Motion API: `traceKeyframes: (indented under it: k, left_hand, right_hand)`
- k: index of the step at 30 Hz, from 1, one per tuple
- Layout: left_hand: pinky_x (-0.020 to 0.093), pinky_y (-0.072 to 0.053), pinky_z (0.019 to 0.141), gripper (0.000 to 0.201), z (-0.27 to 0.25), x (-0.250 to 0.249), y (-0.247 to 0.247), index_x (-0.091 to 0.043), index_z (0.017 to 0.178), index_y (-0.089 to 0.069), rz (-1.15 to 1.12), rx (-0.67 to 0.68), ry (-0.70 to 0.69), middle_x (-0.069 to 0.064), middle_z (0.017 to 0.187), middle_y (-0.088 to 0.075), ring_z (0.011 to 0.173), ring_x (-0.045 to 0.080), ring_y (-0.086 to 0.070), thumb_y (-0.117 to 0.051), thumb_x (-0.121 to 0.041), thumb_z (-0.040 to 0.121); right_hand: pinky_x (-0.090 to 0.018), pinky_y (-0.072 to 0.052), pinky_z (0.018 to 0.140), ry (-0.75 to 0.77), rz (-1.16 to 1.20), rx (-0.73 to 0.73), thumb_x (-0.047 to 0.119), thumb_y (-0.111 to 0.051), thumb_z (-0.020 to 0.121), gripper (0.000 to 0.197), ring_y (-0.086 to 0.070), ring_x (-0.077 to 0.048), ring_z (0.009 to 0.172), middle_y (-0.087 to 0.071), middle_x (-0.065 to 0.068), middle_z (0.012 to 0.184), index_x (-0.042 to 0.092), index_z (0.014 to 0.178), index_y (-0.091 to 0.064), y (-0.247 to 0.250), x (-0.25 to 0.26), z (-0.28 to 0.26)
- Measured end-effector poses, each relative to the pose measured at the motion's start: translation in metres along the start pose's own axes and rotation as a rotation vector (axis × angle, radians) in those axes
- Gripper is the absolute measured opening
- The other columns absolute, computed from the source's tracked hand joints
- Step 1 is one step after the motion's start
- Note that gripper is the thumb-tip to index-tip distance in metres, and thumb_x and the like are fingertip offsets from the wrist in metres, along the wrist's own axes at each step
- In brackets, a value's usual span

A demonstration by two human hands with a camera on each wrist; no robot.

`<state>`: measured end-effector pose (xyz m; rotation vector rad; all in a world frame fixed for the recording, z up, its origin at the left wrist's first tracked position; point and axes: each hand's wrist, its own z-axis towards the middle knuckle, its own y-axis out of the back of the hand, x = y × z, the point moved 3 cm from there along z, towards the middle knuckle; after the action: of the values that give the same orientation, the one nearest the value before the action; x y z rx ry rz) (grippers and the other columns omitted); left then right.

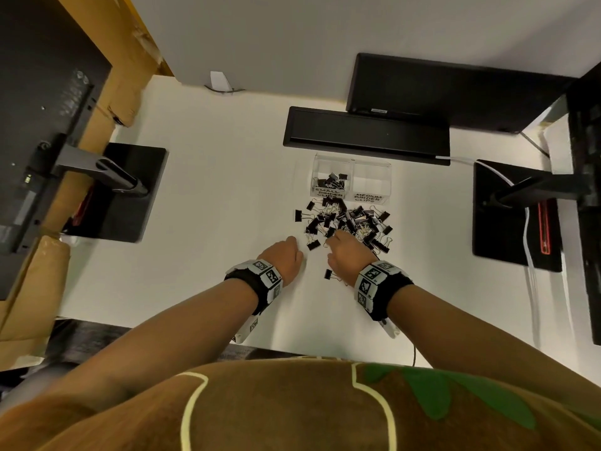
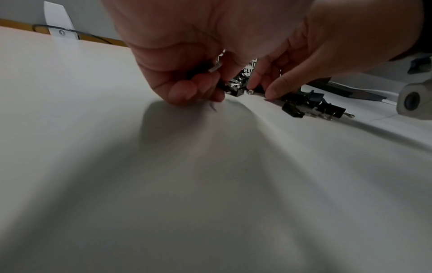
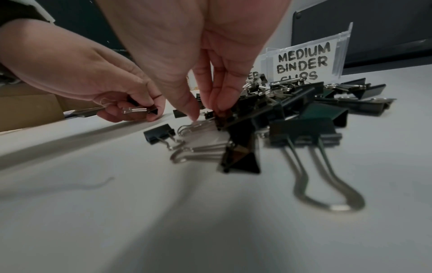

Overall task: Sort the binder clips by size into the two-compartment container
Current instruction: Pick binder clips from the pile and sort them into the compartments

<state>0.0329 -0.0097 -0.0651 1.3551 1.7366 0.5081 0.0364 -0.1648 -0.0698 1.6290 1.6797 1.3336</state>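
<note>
Here, just in front of the two-compartment container (image 1: 351, 164), the left hand (image 1: 286, 255) curls its fingers around collected small clips (image 3: 140, 110) to free the right hand (image 1: 346, 255), whose fingertips (image 3: 224, 103) pinch another clip in the pile (image 1: 351, 222).

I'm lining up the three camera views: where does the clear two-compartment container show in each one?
Head: the clear container stands at centre, beyond the clip pile.
Left wrist: almost hidden; only scraps of label lettering show between the two hands.
Right wrist: upper right, its MEDIUM BINDER CLIPS label facing the camera behind the pile.
Shared landmark: the pile of black clips in front of the container.
</note>
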Motion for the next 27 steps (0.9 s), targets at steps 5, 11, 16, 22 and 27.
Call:
traceKeyframes:
  k: [5, 11, 16, 22, 27]
  left_hand:
    - [0.030, -0.033, 0.065, 0.031, 0.002, 0.001, 0.001, -0.001, 0.105, -0.046, -0.013, 0.001, 0.007, 0.006, 0.083, -0.049, 0.074, 0.022, -0.047, -0.029, -0.026, 0.100]
    - [0.028, -0.037, 0.062, 0.032, 0.017, -0.019, 0.041, -0.005, 0.102, -0.050, -0.242, -0.157, -0.004, 0.005, 0.081, -0.053, 0.071, 0.021, -0.050, -0.032, -0.031, 0.101]
    - [0.019, -0.038, 0.052, 0.021, 0.047, -0.051, 0.082, -0.007, 0.102, -0.053, -0.322, -0.268, -0.063, 0.002, 0.083, -0.057, 0.068, 0.014, -0.051, -0.040, -0.024, 0.099]
    - [0.031, -0.049, 0.075, 0.019, 0.080, -0.082, 0.111, -0.007, 0.102, -0.058, -0.305, -0.318, -0.113, 0.011, 0.099, -0.066, 0.089, 0.024, -0.061, -0.043, -0.016, 0.096]
    - [0.028, -0.047, 0.086, 0.023, 0.084, -0.086, 0.105, -0.011, 0.114, -0.058, -0.228, -0.274, -0.138, 0.010, 0.115, -0.063, 0.102, 0.024, -0.061, -0.045, -0.013, 0.096]
  right_hand:
    - [-0.015, -0.026, 0.059, -0.078, 0.048, 0.047, 0.007, -0.046, 0.092, 0.021, -0.041, -0.022, 0.091, -0.052, -0.016, 0.118, 0.002, 0.109, -0.056, 0.001, 0.002, 0.003]
    - [-0.032, -0.043, 0.087, -0.093, 0.063, 0.096, 0.014, -0.051, 0.088, 0.024, -0.046, -0.028, 0.110, -0.052, -0.014, 0.116, 0.001, 0.108, -0.056, 0.003, 0.004, 0.004]
    - [-0.034, -0.038, 0.093, -0.036, 0.118, 0.016, 0.007, -0.045, 0.090, 0.023, -0.045, -0.030, 0.114, -0.052, -0.018, 0.119, -0.001, 0.110, -0.053, 0.009, 0.002, 0.001]
    - [-0.033, -0.053, 0.080, -0.180, 0.417, -0.227, 0.017, -0.048, 0.093, 0.016, -0.061, -0.018, 0.088, -0.063, -0.001, 0.097, 0.010, 0.098, -0.062, 0.049, -0.027, -0.006]
    - [-0.020, -0.052, 0.070, -0.287, 0.619, -0.345, 0.019, -0.047, 0.096, 0.018, -0.063, -0.014, 0.088, -0.064, 0.002, 0.103, 0.017, 0.104, -0.063, 0.086, -0.053, 0.012]
